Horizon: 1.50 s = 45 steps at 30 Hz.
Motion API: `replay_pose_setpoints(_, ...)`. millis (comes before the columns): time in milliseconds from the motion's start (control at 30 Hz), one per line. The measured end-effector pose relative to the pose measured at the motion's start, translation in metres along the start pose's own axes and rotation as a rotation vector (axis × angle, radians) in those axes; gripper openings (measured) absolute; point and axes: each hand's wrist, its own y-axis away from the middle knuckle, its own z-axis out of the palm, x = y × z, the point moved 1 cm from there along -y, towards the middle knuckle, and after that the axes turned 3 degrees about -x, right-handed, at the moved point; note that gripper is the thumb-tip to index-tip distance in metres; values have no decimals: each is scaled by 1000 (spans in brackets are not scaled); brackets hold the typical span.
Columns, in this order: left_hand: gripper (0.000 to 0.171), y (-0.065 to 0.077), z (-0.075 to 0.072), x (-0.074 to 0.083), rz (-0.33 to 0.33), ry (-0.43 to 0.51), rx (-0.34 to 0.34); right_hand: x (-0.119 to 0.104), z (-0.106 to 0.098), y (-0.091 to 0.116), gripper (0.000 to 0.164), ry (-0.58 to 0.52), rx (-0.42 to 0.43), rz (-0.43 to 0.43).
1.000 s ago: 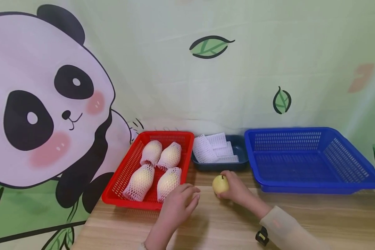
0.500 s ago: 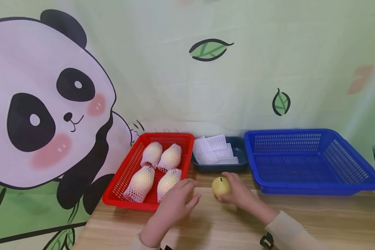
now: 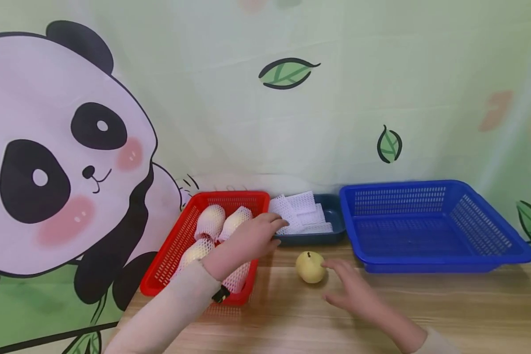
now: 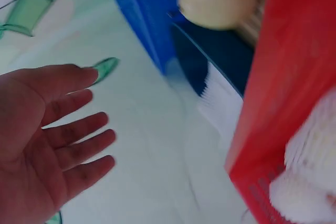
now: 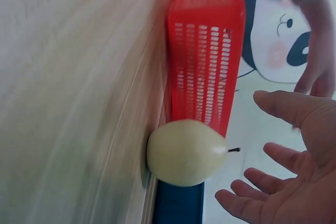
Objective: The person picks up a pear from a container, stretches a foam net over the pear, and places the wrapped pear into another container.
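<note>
A yellow pear [image 3: 310, 267] stands on the wooden table, stem up, in front of the dark teal tray [image 3: 309, 239]. Just right of the pear is my right hand [image 3: 358, 295], its fingers spread and holding nothing; the right wrist view shows the pear [image 5: 186, 153] apart from the palm. My left hand [image 3: 254, 236] hovers over the right edge of the red basket [image 3: 157, 275], fingertips near the white foam net sleeves [image 3: 307, 211] in the tray. In the left wrist view the left hand [image 4: 63, 135] has loose fingers and an empty palm.
Several pears in foam nets [image 3: 210, 221] lie in the red basket, partly hidden by the left arm. A blue basket [image 3: 402, 236] stands at the right. Behind everything hangs a panda-print cloth [image 3: 212, 98].
My right hand has let go of the pear and drawn back to the right. My left hand has moved forward from the red basket's front toward the tray.
</note>
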Motion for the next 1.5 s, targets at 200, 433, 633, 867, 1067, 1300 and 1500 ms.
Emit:
replay_pose_setpoints(200, 43, -62, 4, -13, 52, -215, -90, -2, -2, 18, 61, 48, 5, -66)
replay_pose_setpoints(433, 40, -121, 34, -29, -44, -265, -211, -4, -6, 24, 52, 37, -19, -108)
replay_pose_setpoints(633, 26, -144, 55, -36, -147, -259, -225, 0, -6, 25, 46, -25, -69, -82)
replay_pose_setpoints(867, 29, -150, 80, -40, -255, -353, -253, 2, -5, 29, 43, -61, -100, -64)
replay_pose_setpoints(1067, 28, -157, 95, -42, -287, -459, -312, 2, -6, 29, 41, -86, -123, -58)
replay_pose_setpoints(1300, 29, -192, 134, -65, -170, -634, -361, 3, -7, 29, 38, -102, -109, -66)
replay_pose_setpoints(1500, 24, -223, 192, -102, -144, -560, -228, 6, -6, 30, 35, -114, -90, -69)
